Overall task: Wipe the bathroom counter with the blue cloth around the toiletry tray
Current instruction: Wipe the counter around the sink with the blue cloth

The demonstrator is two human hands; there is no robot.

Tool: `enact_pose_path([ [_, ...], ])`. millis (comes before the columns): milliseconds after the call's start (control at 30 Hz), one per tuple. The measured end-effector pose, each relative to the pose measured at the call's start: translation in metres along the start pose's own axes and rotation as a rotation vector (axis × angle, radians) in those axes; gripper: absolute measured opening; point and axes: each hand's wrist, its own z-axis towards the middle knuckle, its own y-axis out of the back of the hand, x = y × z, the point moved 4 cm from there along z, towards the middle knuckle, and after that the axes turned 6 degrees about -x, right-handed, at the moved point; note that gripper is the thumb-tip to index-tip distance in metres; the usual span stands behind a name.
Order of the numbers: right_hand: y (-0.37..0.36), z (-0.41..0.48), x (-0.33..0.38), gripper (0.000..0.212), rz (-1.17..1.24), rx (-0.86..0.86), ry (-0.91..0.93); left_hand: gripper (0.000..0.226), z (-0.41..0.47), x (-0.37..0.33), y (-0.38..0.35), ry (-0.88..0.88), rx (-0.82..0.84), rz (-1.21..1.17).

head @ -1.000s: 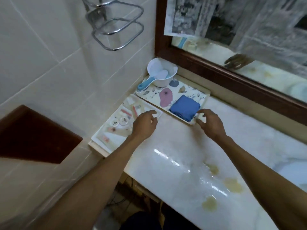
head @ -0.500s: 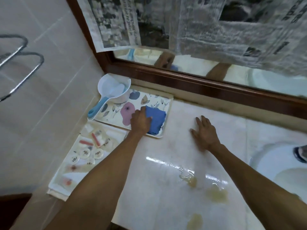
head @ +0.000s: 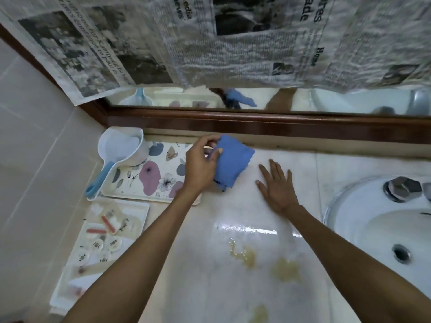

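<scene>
My left hand grips the folded blue cloth and holds it lifted just off the right end of the floral tray, above the pale marble counter. My right hand lies flat on the counter, fingers spread, just right of the cloth. Yellowish wet stains mark the counter nearer to me. A second tray of small toiletries sits at the left edge, in front of the floral tray.
A white scoop with a blue handle stands on the floral tray's far left corner. A white sink with a chrome tap lies at the right. The wooden mirror frame and newspaper-covered mirror back the counter.
My left hand has taken the blue cloth off the floral tray and lifted it to the right. My right hand stays flat on the counter. The view has shifted right, showing the sink.
</scene>
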Motion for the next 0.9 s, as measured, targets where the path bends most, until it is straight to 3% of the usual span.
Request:
enact_pose_path([
  [67, 0.007, -0.002, -0.022, 0.065, 0.003, 0.003, -0.058, 0.026, 0.001, 0.004, -0.016, 0.042, -0.008, -0.034],
  [167, 0.017, -0.008, -0.051, 0.062, 0.002, -0.010, -0.138, 0.032, -0.005, 0.037, -0.040, 0.056, 0.045, 0.227],
  [333, 0.022, -0.023, -0.081, 0.065, -0.029, -0.041, -0.176, 0.059, -0.036, 0.077, -0.095, -0.245, 0.355, 0.605],
  [433, 0.016, -0.028, -0.085, 0.065, -0.035, -0.046, -0.165, 0.067, -0.050, 0.101, -0.119, -0.290, 0.516, 0.798],
  [600, 0.008, -0.031, -0.076, 0.059, -0.039, -0.154, -0.191, 0.062, -0.066, 0.107, -0.119, -0.327, 0.493, 0.834],
  [767, 0.010, -0.031, -0.079, 0.058, -0.010, -0.161, -0.201, 0.061, -0.056, 0.114, -0.104, -0.438, 0.592, 0.801],
  [900, 0.025, -0.035, -0.089, 0.054, 0.067, -0.107, -0.202, 0.061, -0.026, 0.097, -0.142, -0.190, 0.395, 0.859],
])
